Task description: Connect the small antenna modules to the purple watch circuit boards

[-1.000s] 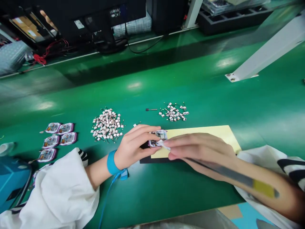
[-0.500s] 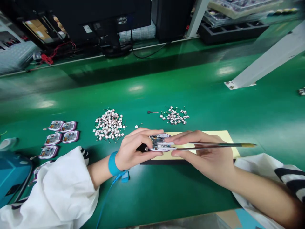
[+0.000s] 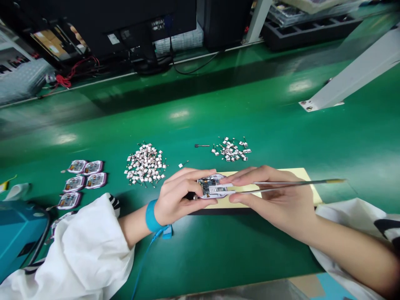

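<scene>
My left hand (image 3: 179,196) grips a small circuit board in a white-and-purple frame (image 3: 212,186) by its left side, thumb below and fingers above. A blue wrist strap is around that wrist. In my right hand (image 3: 278,196) is a pair of tweezers (image 3: 296,183), pinched between thumb and fingers, their tips over the board. Whether the tips hold anything is too small to tell. Beneath the board and right hand lies a yellow pad (image 3: 300,177) on a dark base. Beyond my hands are a large pile of small white parts with leads (image 3: 146,163) and a smaller pile (image 3: 233,149).
Several framed boards (image 3: 93,167) lie at the left, near a teal machine (image 3: 18,237). A single dark part (image 3: 201,146) sits between the piles. At the back stands a monitor (image 3: 125,33); a white metal post (image 3: 350,75) meets the green bench on the right.
The whole view has shifted slightly. The tweezers have turned a little and sit at a wider spread, with their tips still over the board. Both hands keep their hold.
</scene>
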### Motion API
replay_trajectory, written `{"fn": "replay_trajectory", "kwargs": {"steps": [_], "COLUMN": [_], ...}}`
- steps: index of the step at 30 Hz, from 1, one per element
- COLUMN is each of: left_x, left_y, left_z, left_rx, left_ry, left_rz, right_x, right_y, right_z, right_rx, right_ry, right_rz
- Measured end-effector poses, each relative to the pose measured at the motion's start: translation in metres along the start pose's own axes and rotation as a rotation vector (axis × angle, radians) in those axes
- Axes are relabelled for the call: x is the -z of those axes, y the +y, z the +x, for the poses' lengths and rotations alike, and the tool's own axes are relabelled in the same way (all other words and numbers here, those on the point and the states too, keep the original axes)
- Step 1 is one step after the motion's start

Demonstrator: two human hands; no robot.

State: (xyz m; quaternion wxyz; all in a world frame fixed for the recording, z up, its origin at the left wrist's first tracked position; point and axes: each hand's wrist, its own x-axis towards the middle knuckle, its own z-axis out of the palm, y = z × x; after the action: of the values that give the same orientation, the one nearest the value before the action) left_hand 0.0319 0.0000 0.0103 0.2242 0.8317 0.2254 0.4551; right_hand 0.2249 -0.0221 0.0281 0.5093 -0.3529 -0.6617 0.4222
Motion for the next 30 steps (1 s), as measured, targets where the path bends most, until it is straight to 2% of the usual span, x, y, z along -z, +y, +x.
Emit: {"fn": "replay_trajectory", "kwargs": {"steps": [2,5,10,15,22,30], "left_x": [0.000,0.000,0.001,0.000,0.001,0.002], "left_y": [-0.001,-0.002,-0.005,-0.004,-0.002,-0.004], "left_z": [-0.001,-0.002,-0.004,-0.003,-0.002,0.000], "left_rx": [-0.010,-0.035,-0.038,-0.054,-0.098,-0.049], "left_ry": [0.001,0.015,0.022,0.010,-0.024,-0.007], "left_rz": [0.006,0.022,0.056,0.084,0.117,0.070], "right_x": [0.000,0.000,0.002,0.000,-0.009,-0.007], "right_y": [0.001,0.001,0.001,0.002,0.002,0.002], "right_z": [0.000,0.003,0.008,0.005,-0.001,0.001], "right_rx": [0.014,-0.071,-0.157,-0.142,-0.047,-0.138], "right_ry": [0.004,0.027,-0.036,-0.012,0.140,0.144], "right_rz": [0.012,0.068,0.109,0.070,0.079,0.186]}}
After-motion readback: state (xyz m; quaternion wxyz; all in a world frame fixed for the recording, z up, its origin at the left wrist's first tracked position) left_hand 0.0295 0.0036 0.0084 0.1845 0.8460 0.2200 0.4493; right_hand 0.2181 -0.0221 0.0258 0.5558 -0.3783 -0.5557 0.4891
